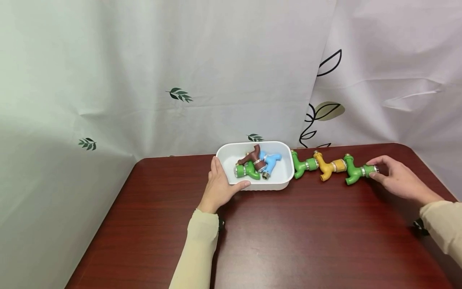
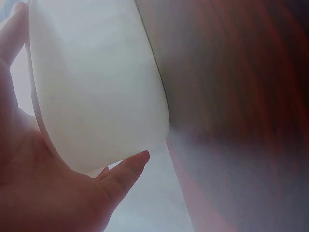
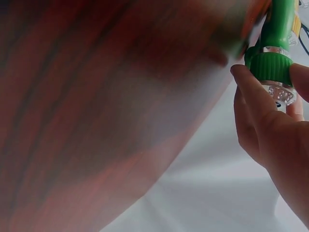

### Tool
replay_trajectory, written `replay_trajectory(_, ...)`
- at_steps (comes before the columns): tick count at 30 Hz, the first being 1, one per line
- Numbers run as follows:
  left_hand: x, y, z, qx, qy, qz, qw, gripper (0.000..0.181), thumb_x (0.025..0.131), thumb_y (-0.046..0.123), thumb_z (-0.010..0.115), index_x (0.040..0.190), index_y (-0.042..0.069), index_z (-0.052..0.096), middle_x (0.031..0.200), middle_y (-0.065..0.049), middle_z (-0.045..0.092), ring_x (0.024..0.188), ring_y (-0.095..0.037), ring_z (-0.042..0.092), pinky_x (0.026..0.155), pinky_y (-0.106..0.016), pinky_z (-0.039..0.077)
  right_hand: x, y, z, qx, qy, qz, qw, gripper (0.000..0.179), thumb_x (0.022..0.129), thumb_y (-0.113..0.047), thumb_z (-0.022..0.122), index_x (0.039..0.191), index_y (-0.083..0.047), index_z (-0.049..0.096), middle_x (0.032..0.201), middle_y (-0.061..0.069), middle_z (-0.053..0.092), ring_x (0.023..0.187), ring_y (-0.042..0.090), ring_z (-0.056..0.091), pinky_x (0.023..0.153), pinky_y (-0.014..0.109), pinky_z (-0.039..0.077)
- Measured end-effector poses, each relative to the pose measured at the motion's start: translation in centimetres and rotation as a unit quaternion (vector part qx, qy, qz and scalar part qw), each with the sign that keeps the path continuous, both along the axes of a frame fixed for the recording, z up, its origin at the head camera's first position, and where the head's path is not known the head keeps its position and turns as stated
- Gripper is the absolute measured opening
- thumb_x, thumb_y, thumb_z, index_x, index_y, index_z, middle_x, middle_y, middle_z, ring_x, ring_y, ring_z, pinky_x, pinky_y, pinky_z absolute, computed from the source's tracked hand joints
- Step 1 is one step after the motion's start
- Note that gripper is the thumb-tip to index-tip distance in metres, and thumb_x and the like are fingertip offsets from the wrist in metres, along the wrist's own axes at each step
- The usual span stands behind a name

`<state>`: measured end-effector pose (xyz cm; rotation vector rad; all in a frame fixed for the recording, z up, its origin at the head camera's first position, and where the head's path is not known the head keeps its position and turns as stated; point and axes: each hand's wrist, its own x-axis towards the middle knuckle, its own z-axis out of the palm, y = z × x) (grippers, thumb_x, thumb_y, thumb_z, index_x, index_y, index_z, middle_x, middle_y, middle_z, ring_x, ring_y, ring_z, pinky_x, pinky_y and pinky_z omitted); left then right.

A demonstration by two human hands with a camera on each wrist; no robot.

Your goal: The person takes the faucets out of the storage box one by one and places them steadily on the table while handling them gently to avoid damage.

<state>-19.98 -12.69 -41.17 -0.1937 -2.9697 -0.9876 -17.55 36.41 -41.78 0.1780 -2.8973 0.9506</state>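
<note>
My left hand (image 1: 217, 188) grips the near left corner of a white plastic basin (image 1: 278, 186), thumb along the front wall and fingers against the left side. In the left wrist view the basin wall (image 2: 96, 87) fills the space between thumb and fingers. Inside the basin lie a brown tap (image 1: 256, 155), a light-blue tap (image 1: 271, 163) and a green tap (image 1: 249, 171). At the right, my right hand (image 1: 402, 180) pinches the ribbed collar end of another green tap (image 1: 354, 171), between thumb and fingers in the right wrist view.
Between basin and right hand, a green tap (image 1: 301, 165) and a yellow tap (image 1: 327, 166) lie in a row with the pinched one, along the back of the dark red wooden table (image 1: 288, 241). A pale curtain (image 1: 231, 72) with leaf prints hangs behind the table's back edge.
</note>
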Motion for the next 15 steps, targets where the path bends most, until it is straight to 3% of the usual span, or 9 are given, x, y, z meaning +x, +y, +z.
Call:
replay_trajectory(4,0.00,0.01,0.07,0.001,0.001,0.002,1.0000,0.135,0.078,0.062,0.078,0.157,-0.005,-0.008,0.167,-0.018,-0.010,0.151,-0.042,0.007,0.117,-0.050,0.024,-0.07,0.10,0.10,0.001,-0.017,0.003,0.9998,0.029,0.100,-0.011,0.060,0.125,0.001,0.053,0.124,0.035,0.052,0.110,0.048,0.046,0.084,0.061,0.034)
replay_trajectory(15,0.07,0.08,0.12,0.004,0.007,0.003,1.0000,0.135,0.078,0.061,0.078,0.157,-0.006,-0.008,0.166,-0.020,-0.008,0.151,-0.043,0.009,0.117,-0.051,0.025,-0.75,0.52,0.25,0.043,-0.018,0.034,0.9983,0.032,0.095,-0.003,0.066,0.126,0.002,0.060,0.120,0.038,0.059,0.111,0.057,0.055,0.081,0.061,0.043)
